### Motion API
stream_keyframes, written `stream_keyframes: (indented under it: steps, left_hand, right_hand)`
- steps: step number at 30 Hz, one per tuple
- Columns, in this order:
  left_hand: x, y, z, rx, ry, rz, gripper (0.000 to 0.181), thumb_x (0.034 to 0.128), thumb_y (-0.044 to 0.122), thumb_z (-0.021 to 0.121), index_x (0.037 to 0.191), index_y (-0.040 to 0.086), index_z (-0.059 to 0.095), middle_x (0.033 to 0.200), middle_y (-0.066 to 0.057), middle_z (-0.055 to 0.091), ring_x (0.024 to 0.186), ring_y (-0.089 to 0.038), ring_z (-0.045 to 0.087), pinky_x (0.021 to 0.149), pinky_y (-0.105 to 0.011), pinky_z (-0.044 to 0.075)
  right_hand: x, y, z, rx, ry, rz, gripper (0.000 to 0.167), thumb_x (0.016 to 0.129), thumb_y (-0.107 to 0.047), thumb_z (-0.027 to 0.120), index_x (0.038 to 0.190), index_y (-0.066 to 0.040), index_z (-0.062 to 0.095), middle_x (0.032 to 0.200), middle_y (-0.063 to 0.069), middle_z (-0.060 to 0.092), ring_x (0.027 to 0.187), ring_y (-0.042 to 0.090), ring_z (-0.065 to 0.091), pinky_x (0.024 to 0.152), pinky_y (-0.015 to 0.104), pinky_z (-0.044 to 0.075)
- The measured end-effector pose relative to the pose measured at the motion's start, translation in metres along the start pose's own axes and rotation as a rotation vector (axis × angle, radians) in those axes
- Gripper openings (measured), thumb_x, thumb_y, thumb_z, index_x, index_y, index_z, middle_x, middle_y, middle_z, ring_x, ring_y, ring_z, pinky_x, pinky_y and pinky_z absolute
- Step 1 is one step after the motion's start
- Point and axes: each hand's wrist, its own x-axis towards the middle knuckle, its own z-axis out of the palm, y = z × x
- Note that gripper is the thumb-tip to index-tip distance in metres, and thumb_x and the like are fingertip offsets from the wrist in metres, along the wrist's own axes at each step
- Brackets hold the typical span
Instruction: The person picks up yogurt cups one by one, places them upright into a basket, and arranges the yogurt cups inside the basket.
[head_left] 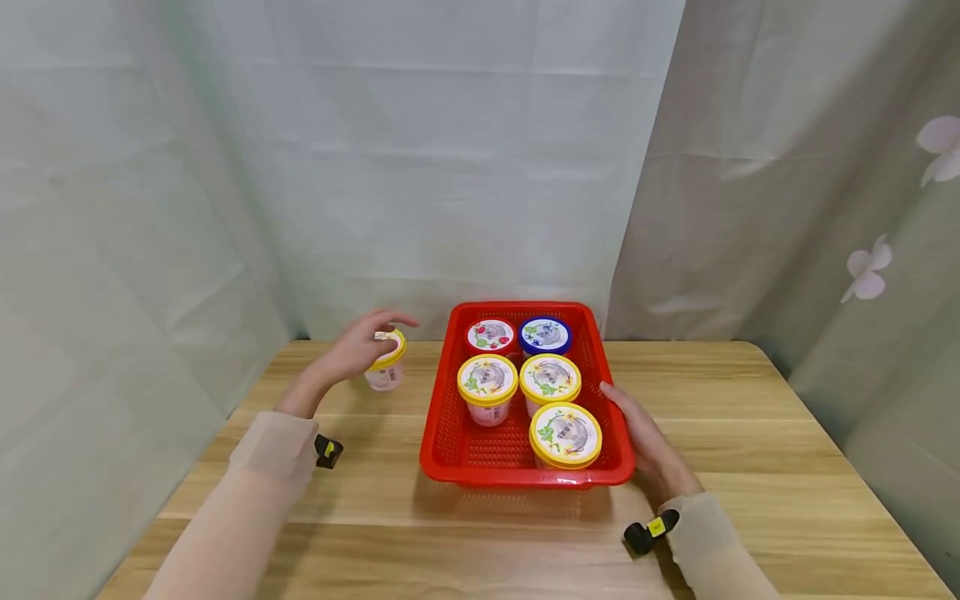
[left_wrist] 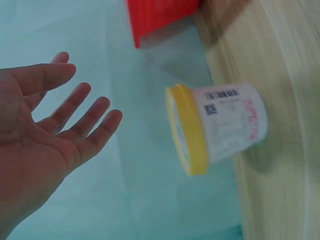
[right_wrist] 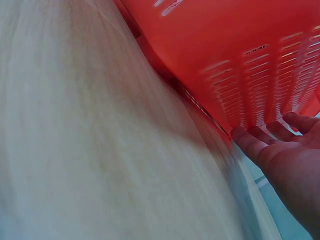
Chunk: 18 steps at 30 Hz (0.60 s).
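A tub with a yellow lid (left_wrist: 220, 125) stands on the table at the left, its barcode facing the left wrist camera. My left hand (head_left: 358, 343) hovers over it with fingers spread and loosely bent; the left wrist view shows a gap between hand and tub. To the right stands a red plastic basket (head_left: 438, 417) holding several tubs: one red-lidded tub (head_left: 491, 335), one blue-lidded tub (head_left: 545, 334), and three yellow-lidded, such as the front tub (head_left: 566, 434). Against the basket's right side lies my right hand (head_left: 645, 429), its nearly straight fingers touching the slotted outer wall.
A wooden table (head_left: 750, 467) carries everything. Pale curtains (head_left: 450, 167) hang behind it and along both sides. Each wrist wears a black strap device, such as the right one (head_left: 651, 532).
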Motion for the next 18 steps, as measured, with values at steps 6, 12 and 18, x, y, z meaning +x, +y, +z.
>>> stream_keyframes:
  steps: [6, 12, 18]
  left_hand:
    - [-0.003, -0.014, 0.001, -0.005, 0.023, -0.077, 0.039, 0.1029, -0.005, 0.051, 0.141, 0.0, 0.058, 0.152, -0.028, 0.045, 0.136, -0.057, 0.043, 0.109, -0.069, 0.038]
    - [-0.004, -0.032, 0.004, 0.044, 0.092, -0.131, 0.04, 0.1041, -0.002, 0.051, 0.144, -0.001, 0.056, 0.15, -0.03, 0.044, 0.137, -0.054, 0.041, 0.111, -0.069, 0.036]
    - [-0.008, -0.043, 0.007, 0.093, 0.175, -0.167, 0.041, 0.1058, 0.003, 0.053, 0.147, -0.002, 0.051, 0.153, -0.033, 0.037, 0.143, -0.05, 0.035, 0.115, -0.069, 0.029]
  right_hand:
    - [0.0, 0.001, -0.002, -0.006, -0.006, -0.004, 0.068, 0.106, -0.055, 0.046, 0.159, -0.016, 0.029, 0.142, 0.011, 0.053, 0.122, 0.024, 0.061, 0.099, 0.045, 0.056]
    - [-0.002, 0.001, -0.002, -0.029, 0.002, -0.003, 0.07, 0.106, -0.056, 0.046, 0.16, -0.015, 0.028, 0.142, 0.011, 0.054, 0.12, 0.023, 0.062, 0.098, 0.045, 0.057]
    - [0.0, 0.001, -0.002, -0.02, -0.002, -0.005, 0.072, 0.106, -0.058, 0.045, 0.161, -0.015, 0.027, 0.149, 0.015, 0.047, 0.122, 0.021, 0.06, 0.1, 0.042, 0.055]
